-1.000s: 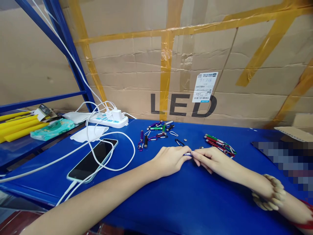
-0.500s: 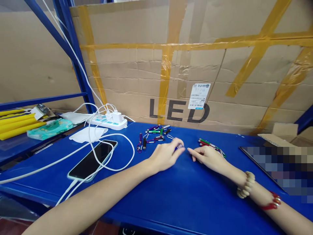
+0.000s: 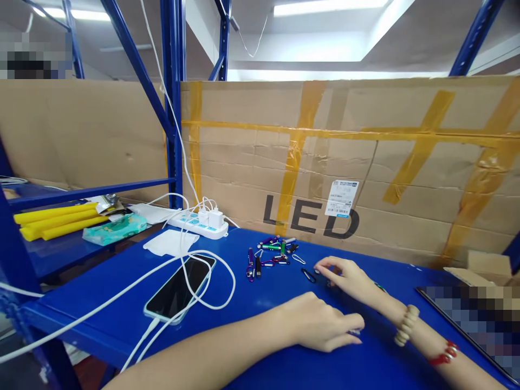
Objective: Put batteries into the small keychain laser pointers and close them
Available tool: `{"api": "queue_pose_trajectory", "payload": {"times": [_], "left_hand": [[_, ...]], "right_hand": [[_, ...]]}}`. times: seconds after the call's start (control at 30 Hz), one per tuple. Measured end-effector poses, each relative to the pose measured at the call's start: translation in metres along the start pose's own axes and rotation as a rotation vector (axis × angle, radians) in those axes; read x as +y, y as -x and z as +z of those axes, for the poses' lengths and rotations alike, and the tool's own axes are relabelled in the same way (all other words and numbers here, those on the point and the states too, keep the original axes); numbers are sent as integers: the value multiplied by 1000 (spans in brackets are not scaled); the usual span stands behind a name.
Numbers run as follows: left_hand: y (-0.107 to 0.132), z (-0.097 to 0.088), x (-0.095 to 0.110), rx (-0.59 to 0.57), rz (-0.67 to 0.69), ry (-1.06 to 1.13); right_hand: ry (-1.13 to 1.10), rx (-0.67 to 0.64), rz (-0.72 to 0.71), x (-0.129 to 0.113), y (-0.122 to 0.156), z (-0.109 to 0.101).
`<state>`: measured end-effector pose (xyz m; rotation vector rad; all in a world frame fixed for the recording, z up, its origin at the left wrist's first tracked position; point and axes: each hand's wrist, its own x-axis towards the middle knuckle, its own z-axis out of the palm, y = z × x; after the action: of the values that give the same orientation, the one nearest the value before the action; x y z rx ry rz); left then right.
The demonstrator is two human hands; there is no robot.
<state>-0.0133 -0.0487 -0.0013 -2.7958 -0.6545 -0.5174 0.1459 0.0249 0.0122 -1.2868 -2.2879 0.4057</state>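
Note:
My left hand [image 3: 325,324] is closed low over the blue tabletop, its fingertips pinching a small silvery piece [image 3: 356,331] that looks like the end of a keychain flashlight; the rest is hidden. Behind it, my right hand [image 3: 345,277] rests palm-down with curled fingers. A small silver bit [image 3: 317,271] shows at its fingertips, and whatever lies under the hand is mostly covered. Just left of those fingertips lies a black carabiner [image 3: 309,275]. Farther left sits a loose pile of keychain flashlights [image 3: 273,254] in purple, green, black and silver, with carabiner clips.
On the left, a phone [image 3: 181,290] charges under looping white cables [image 3: 229,292]. A power strip [image 3: 199,223] and white tissue [image 3: 170,243] lie behind it. A large cardboard box [image 3: 252,162] walls the back. At right is a dark-edged flat panel [image 3: 459,327], partly pixelated.
The view has tilted up. My left hand has come nearer and right, now below my right hand. My right hand has moved toward the pile, and a black carabiner shows beside it.

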Motion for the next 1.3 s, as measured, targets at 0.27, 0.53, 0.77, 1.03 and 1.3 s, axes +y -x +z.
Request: {"api": "queue_pose_trajectory", "payload": {"times": [0.27,0.53,0.77,1.03,1.3], "left_hand": [[0,1,-7,-120,-225,162],[-4,-2,-7,-191,-271,247],[-5,1,-9,-178,-317,270],[-6,8,-17,55,-462,367],[-10,13,-17,183,-589,469]], "right_hand": [[182,16,-279,-24,-53,37],[120,85,-285,-17,-53,40],[-211,150,-207,-13,-31,18],[-528,172,-22,-5,12,-15],[-510,192,30,8,29,-18]]}}
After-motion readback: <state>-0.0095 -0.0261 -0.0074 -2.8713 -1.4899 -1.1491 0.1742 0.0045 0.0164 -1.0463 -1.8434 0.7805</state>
